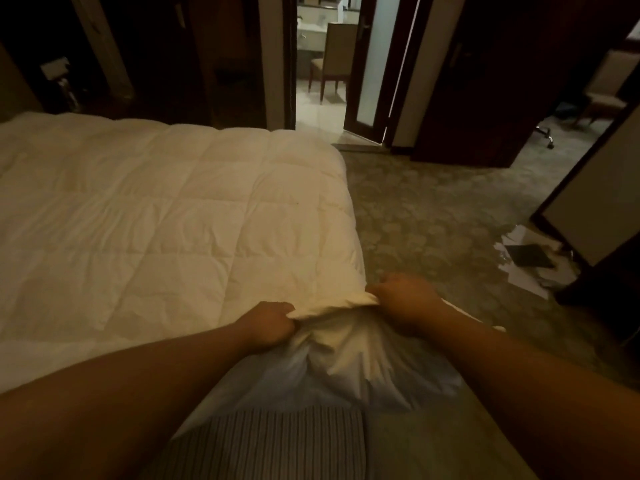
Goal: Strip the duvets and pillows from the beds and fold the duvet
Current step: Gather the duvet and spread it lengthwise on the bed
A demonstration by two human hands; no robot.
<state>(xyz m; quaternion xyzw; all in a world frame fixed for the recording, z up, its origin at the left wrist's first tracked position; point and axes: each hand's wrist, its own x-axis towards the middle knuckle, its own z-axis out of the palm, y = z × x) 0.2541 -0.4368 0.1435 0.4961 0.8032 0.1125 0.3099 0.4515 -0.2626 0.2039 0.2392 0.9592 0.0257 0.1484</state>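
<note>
both grips, left hand (273, 322) and right hand (403, 299), clamp the duvet (156, 209) corner.

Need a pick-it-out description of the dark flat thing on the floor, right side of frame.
Start at the white quilted duvet on the bed and look right across the patterned carpet to the foot of the dark wooden furniture at the frame's right edge. There a scatter of white paper sheets lies on the floor. The flat black rectangular object sits on top of them, the only dark item in that pile.
</note>
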